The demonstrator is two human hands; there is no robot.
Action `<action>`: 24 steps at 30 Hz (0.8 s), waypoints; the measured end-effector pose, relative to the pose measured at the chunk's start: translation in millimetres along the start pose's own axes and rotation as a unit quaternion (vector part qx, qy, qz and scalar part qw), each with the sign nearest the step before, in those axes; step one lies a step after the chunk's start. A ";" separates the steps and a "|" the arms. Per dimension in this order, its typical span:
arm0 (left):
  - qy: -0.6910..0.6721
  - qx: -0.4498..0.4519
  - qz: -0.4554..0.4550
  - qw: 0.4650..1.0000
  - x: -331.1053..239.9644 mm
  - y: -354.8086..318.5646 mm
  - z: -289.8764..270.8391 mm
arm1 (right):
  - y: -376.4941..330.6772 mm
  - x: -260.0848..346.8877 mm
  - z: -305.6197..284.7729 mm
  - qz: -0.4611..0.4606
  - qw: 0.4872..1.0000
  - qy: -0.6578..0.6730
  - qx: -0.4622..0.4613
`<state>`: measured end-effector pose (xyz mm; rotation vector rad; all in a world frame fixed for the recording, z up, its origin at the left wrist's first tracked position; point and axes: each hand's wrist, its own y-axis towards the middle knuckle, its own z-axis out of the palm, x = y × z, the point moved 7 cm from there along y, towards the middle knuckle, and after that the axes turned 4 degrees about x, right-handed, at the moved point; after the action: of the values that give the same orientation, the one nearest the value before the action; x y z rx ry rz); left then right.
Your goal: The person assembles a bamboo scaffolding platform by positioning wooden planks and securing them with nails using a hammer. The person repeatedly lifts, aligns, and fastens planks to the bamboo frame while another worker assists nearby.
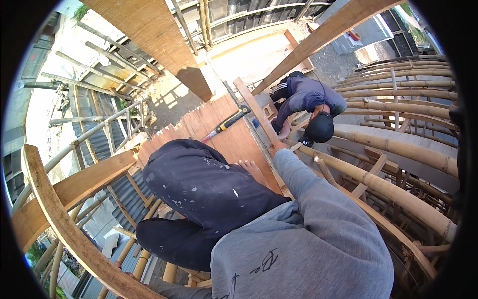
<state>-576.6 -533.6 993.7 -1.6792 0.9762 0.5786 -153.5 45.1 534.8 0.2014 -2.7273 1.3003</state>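
My right hand reaches forward at the end of a grey sleeve, its fingers closed around the near end of a narrow wooden batten. The batten slants up and away along the edge of a plywood sheet. On that sheet, beyond my bent knee, lies a hand tool with a yellow-and-black handle and a red part; its far end is hidden by my knee. Down at the lower left, my left hand shows only partly beside a curved-looking wooden beam, and its fingers are hidden.
A co-worker in a dark cap bends down just past the batten. Bamboo poles run along the right side. A wide board and a timber rise ahead. Bamboo scaffolding and corrugated sheets stand lower on the left.
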 end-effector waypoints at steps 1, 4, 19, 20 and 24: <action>-0.001 0.001 0.002 1.000 -0.4 -0.3 -0.8 | -0.4 -9.4 4.5 0.015 1.000 -0.005 0.023; -0.003 0.005 0.000 1.000 0.5 0.3 -2.7 | -6.1 -36.6 3.9 0.050 0.996 -0.045 0.052; -0.012 0.017 0.006 1.000 0.4 -8.5 -2.8 | -55.3 228.3 -59.6 -0.441 0.857 -0.189 -0.191; -0.014 0.017 0.004 1.000 1.0 -10.8 -3.5 | -46.8 240.4 -53.1 -0.426 0.862 -0.229 -0.150; -0.018 0.016 0.007 1.000 0.9 -16.3 -5.4 | -24.3 260.1 -22.2 -0.395 0.865 -0.309 -0.034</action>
<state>-563.1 -537.2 1003.7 -1.6293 0.9685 0.5975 -404.6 28.9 608.6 1.7709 -2.5554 0.9677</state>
